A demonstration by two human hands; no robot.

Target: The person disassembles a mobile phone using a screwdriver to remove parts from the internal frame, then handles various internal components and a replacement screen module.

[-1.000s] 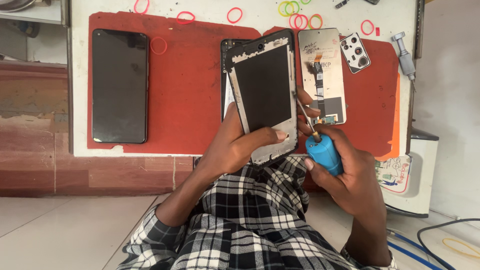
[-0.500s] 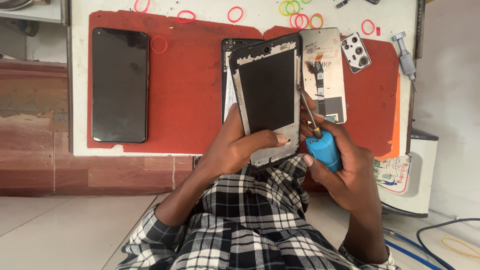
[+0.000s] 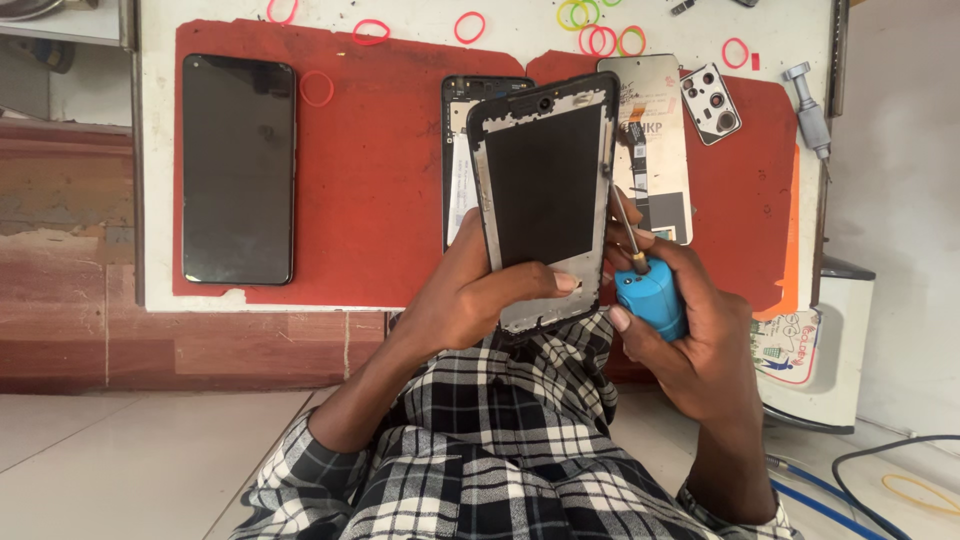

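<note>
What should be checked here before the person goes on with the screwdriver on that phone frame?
1. Left hand grips the phone frame firmly: ok.
2. Right hand holds the blue-handled screwdriver: ok.
3. Screwdriver tip seated at the frame's right edge: cannot tell, too small.
4. Frame lifted off the red mat: ok.
5. Black phone lies apart from the work: ok.
6. Spare metal screwdriver safely on the table: not ok, it lies at the table's right edge.

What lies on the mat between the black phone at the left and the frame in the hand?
Head view: only bare red mat between the black phone and the frame.
</note>
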